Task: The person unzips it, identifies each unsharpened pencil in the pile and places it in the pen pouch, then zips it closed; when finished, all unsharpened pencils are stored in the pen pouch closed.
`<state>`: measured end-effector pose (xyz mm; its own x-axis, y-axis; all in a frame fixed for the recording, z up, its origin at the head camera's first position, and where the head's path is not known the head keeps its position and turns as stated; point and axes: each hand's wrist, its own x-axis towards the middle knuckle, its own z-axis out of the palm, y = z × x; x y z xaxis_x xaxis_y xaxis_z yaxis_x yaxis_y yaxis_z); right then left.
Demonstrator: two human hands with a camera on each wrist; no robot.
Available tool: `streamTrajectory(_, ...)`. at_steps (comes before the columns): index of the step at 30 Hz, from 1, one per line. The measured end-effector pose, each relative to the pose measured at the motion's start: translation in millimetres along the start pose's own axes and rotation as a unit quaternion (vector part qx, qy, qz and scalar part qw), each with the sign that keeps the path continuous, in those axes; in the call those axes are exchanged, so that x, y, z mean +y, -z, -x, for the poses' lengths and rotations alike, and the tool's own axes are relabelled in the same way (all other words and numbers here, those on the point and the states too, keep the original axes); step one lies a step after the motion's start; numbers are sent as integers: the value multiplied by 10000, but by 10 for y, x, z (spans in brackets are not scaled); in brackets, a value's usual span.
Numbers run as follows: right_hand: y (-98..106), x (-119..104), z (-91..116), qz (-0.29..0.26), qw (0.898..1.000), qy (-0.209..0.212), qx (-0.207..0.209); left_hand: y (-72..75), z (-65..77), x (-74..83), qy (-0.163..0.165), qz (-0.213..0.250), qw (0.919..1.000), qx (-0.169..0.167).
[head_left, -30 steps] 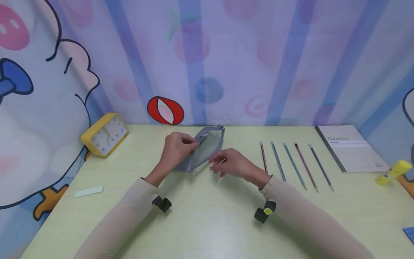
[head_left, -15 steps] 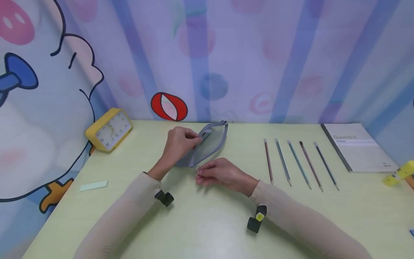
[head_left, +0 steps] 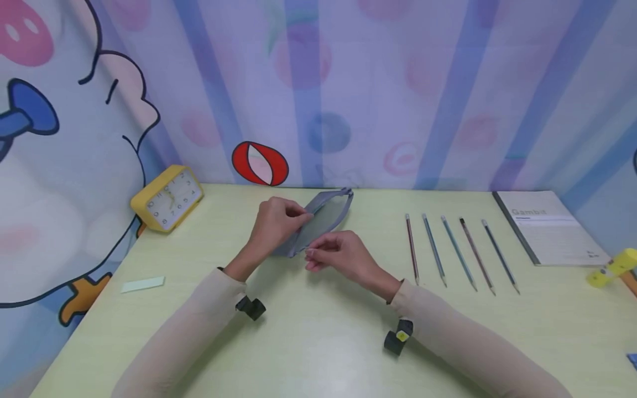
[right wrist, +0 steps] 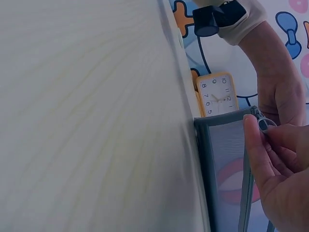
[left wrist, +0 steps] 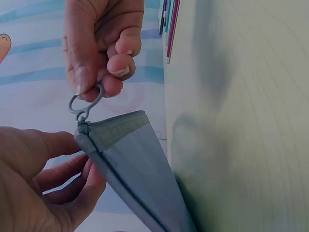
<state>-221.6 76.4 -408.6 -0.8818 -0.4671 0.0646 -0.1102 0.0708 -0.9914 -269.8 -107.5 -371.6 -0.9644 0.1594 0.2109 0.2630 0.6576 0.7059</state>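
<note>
A grey zip pencil pouch (head_left: pixel 325 218) with see-through mesh sides stands tilted near the back of the table, its mouth gaping. My left hand (head_left: pixel 276 221) pinches the rim on its left side. At the pouch's near corner, my right hand (head_left: pixel 343 251) pinches the metal zipper ring (left wrist: pixel 99 98) between thumb and fingers. In the left wrist view the zipper slider sits at the end of the zip, just beneath the ring. The right wrist view shows the mesh side of the pouch (right wrist: pixel 227 140), with the left hand behind. What lies inside is hidden.
Several pencils (head_left: pixel 460 251) lie in a row to the right. Beyond them are a notebook (head_left: pixel 549 226) and a yellow cylinder (head_left: pixel 612 268). A yellow clock (head_left: pixel 169 199) stands at the back left, and a pale green strip (head_left: pixel 142 284) lies nearer.
My right hand has moved left to the pouch's near corner, taken hold of the zipper ring and risen slightly. The pencil ends seen inside the pouch earlier are out of sight.
</note>
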Motion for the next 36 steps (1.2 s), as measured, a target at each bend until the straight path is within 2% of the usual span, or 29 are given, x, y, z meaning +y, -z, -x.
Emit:
streamTrajectory(6,-24,-29,2,173,9997,150,31,120,177,-21,-256,-280,9988,-313)
streamTrajectory(10,-41,-29,-7,213,9997,86,28,230,360,-93,-580,-514,9952,-599)
streamTrajectory(13,-43,-37,-11,240,9997,66,34,305,504,-114,-723,-723,9914,-816)
streamTrajectory(16,-37,-42,-5,245,9997,40,35,337,625,-126,-801,-904,9886,-893)
streamTrajectory(23,-50,-45,-1,-1,10000,-79,-32,244,816,-173,-1002,-1430,9838,-405)
streamTrajectory(31,-59,-45,-28,-301,9992,-267,-27,81,868,-236,-1677,-1465,9724,692)
streamTrajectory(36,-58,-64,-36,-337,9991,-267,-9,68,857,-216,-1777,-1490,9697,767)
